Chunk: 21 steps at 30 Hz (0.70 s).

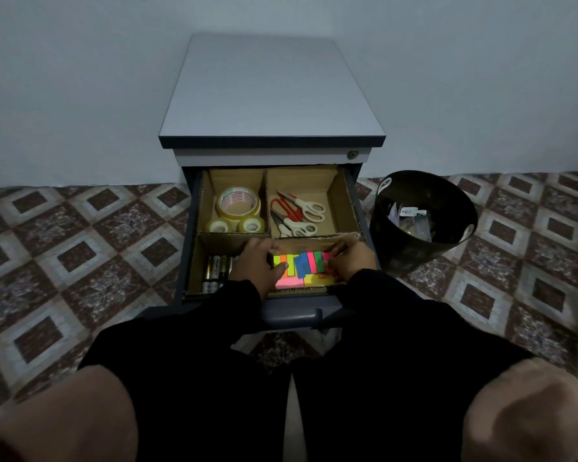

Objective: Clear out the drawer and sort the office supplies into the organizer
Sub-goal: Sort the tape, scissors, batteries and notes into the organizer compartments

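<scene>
**Loose flags, crowded corner: where this could slip**

Nearest me, the person's knees and black sleeves frame the open drawer [291,315], which holds a cardboard organizer [267,208] split into four compartments.

Both hands are down in the near right compartment. The left hand [259,261] curls its fingers round the left end of a row of bright sticky flags [301,266]; the right hand [351,261] pinches the right end, its fingertips partly hidden behind the strips. So both grips are closed on the flags, which sit in that compartment over more pink and yellow pads.

The risk I see is here. The flags look like separate small stacks pressed side by side; if either hand eases off unevenly, the row could buckle and spill across the pads below, mixing colours. Squeezing too hard could fan or crease the strips instead. The left wrist also hangs close above the batteries [216,270] in the near left compartment; a careless pull back could roll them about or knock the thin cardboard divider askew.

Further back, the tape rolls [237,208] and the scissors [297,211] lie in their own compartments, well apart from the hands and unlikely to be disturbed.

Beside the cabinet stands a black bin [424,221] with scraps in it, close enough that a flicked flag might land there unnoticed.
</scene>
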Each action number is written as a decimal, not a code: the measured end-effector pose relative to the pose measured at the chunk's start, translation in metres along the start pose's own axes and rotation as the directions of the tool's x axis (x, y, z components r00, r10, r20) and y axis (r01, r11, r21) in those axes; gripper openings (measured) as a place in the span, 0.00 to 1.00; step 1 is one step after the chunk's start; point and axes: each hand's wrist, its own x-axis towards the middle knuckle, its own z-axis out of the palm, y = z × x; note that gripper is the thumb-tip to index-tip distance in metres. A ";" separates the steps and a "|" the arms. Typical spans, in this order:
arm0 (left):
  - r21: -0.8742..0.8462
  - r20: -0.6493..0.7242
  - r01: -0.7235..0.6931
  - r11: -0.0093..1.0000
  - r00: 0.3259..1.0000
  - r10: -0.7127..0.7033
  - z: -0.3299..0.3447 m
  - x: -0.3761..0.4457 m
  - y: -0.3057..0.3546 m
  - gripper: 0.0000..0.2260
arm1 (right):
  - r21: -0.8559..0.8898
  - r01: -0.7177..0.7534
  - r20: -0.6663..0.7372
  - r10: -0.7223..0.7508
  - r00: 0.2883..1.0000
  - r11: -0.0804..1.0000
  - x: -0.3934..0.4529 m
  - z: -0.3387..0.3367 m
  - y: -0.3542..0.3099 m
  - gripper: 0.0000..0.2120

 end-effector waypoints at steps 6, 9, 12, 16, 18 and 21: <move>-0.061 0.076 0.007 0.998 0.997 -0.003 -0.027 -0.010 -0.007 0.18 | 0.151 0.319 0.135 -0.339 0.931 0.936 -0.028 -0.025 0.000 0.10; -0.078 0.142 0.022 0.997 0.990 -0.011 -0.045 -0.022 -0.016 0.22 | 0.075 0.392 0.282 -0.396 0.874 0.917 -0.043 -0.041 0.004 0.15; -0.061 0.223 0.038 0.997 0.975 -0.024 -0.060 -0.036 -0.027 0.24 | -0.040 0.439 0.390 -0.390 0.834 0.898 -0.052 -0.051 0.015 0.20; 0.105 0.337 -0.005 0.994 0.941 -0.030 -0.072 -0.049 -0.037 0.27 | -0.118 0.491 0.493 -0.378 0.784 0.863 -0.063 -0.058 0.024 0.28; 0.180 0.399 -0.041 0.983 0.916 -0.035 -0.074 -0.051 -0.038 0.31 | -0.202 0.535 0.513 -0.376 0.771 0.820 -0.065 -0.059 0.025 0.33; 0.307 0.447 -0.118 0.944 0.894 -0.034 -0.073 -0.051 -0.038 0.33 | -0.284 0.591 0.505 -0.406 0.761 0.755 -0.063 -0.056 0.028 0.35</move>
